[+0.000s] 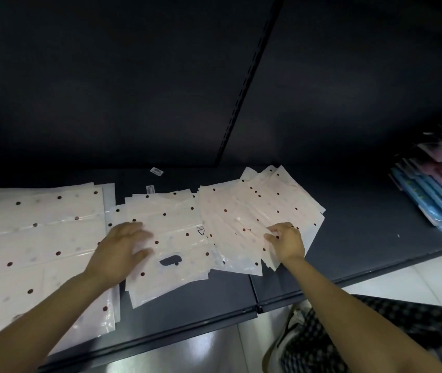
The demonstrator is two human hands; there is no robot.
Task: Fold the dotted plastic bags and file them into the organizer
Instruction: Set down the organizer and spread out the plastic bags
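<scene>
Dark shelf (349, 238) carries three piles of dotted bags. Left hand (127, 247) lies flat, fingers straight, on the middle pile (171, 238); right hand (285, 240) pinches bags in the fanned pile (254, 211) at two o'clock — best to lift one sheet only, creasing cleanly.

A dark metal shelf (349, 251) stands against a dark back panel (106, 76) with a slotted upright (244, 98), above glossy pale floor tiles (403, 281).

White bags (176, 238) with dark red dots, black shelf (349, 238), seemingly blue-and-pink packs (435, 189).
</scene>
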